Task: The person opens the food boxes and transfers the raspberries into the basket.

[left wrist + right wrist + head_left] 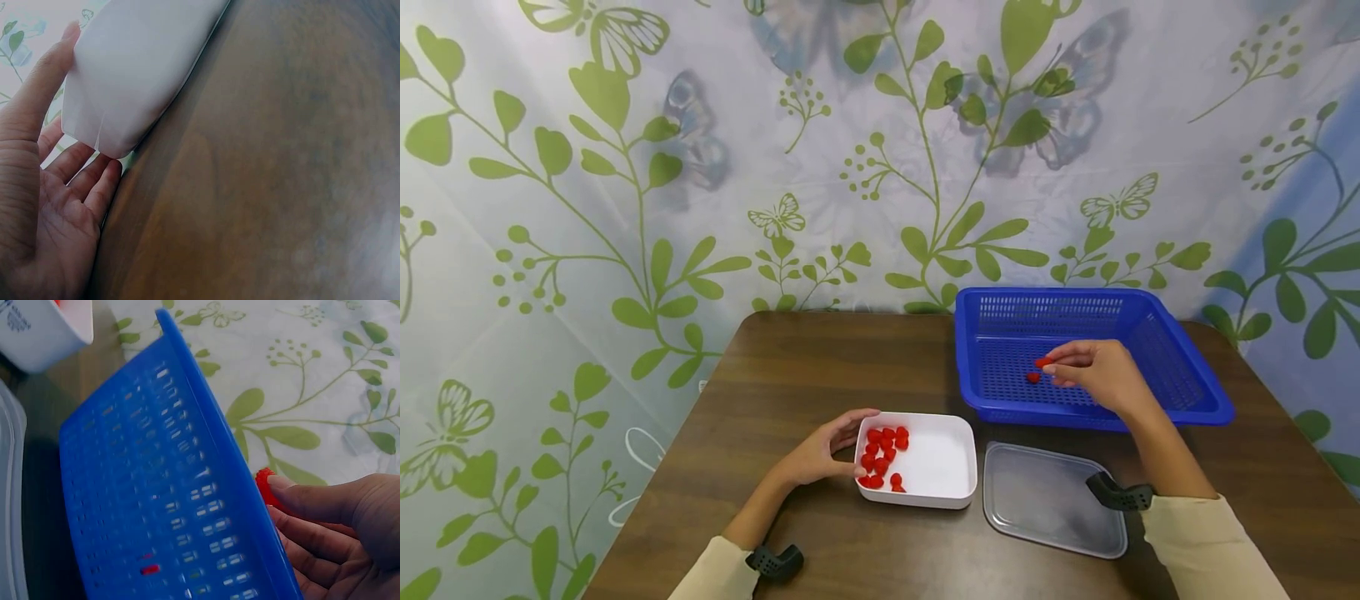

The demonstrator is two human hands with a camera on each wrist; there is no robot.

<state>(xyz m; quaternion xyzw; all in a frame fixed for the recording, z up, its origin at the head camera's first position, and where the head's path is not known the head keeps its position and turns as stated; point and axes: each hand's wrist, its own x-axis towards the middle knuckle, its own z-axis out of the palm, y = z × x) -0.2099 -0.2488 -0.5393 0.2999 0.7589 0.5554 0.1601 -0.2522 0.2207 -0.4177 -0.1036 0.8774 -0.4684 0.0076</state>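
Note:
My left hand (817,454) holds the left end of a white rectangular container (938,454), thumb at the near corner and fingers at the far one. The left wrist view has the thumb along its rim and the fingertips by its lower corner. Several small red berry-like pieces (882,465) lie in its left half. Over the blue basket (1022,413), my right hand (1101,372) pinches one red berry-like piece (265,486) between thumb and fingers. Another red piece (1033,377) lies on the basket floor just below.
A clear plastic lid (1045,500) lies flat on the brown table (805,358), right of the white container and in front of the basket. Behind the table hangs a leaf-patterned cloth (820,167). Both wrists wear dark bands.

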